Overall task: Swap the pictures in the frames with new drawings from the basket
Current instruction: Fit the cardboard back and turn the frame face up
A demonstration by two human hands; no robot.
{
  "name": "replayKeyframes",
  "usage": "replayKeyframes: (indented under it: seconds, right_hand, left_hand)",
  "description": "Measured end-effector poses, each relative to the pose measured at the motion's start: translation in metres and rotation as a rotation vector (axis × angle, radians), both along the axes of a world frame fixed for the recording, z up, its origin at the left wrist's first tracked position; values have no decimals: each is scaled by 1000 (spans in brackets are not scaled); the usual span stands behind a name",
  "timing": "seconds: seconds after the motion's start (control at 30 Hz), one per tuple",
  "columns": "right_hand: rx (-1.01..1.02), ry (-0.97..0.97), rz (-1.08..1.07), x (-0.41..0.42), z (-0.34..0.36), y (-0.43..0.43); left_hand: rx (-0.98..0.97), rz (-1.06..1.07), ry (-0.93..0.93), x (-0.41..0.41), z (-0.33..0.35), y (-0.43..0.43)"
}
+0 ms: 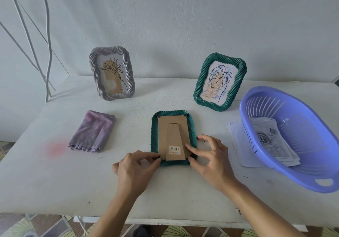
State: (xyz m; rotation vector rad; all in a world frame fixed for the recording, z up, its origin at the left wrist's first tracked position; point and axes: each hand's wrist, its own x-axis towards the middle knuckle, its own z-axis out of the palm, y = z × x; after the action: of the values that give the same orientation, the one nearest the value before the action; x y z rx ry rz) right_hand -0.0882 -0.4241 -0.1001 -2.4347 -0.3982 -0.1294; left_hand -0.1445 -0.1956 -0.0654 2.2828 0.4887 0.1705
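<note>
A green twisted-rim frame [154, 135] lies face down in the middle of the table, its brown cardboard back [172, 132] and folded stand facing up. My left hand [135, 168] pinches at the frame's near left corner. My right hand [209, 159] touches the near right corner with index finger and thumb, the other fingers raised. A silver frame [128, 71] with a flower drawing stands at the back left. A second green frame [200, 82] with a leaf drawing stands at the back right. The purple basket [311, 167] on the right holds several drawings [269, 141], a rose sketch on top.
A folded purple cloth [92, 132] lies left of the face-down frame. Loose paper sheets [236, 141] stick out from under the basket's left side. White cables [47, 40] hang at the far left by the wall. The table's front edge [165, 220] runs below my forearms.
</note>
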Motion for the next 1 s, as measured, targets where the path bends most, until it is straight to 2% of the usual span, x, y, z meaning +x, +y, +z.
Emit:
replayKeyframes:
  seconds: [0.2, 0.3, 0.43, 0.53, 0.67, 0.83, 0.9, 1.0]
  right_hand:
    - [76, 57, 3, 1, 6, 0]
    - [136, 76, -24, 4, 11, 1]
    - [246, 96, -155, 22, 19, 6]
    - [108, 136, -238, 40, 24, 12]
    - [-122, 253, -274, 57, 31, 27]
    - [-170, 274, -299, 63, 35, 41]
    - [-135, 276, -300, 65, 33, 42]
    - [91, 318, -283, 65, 35, 41]
  left_hand:
    - [-49, -66, 60, 4, 6, 8]
    - [-85, -109, 15, 14, 13, 16]
    - [1, -126, 10, 44, 20, 21]
    - [78, -139, 120, 65, 17, 19]
    - [216, -268, 212, 72, 19, 5]
    - [401, -364, 221, 71, 20, -6]
    - [415, -379, 217, 72, 21, -5]
    - [433, -389, 194, 74, 19, -3]
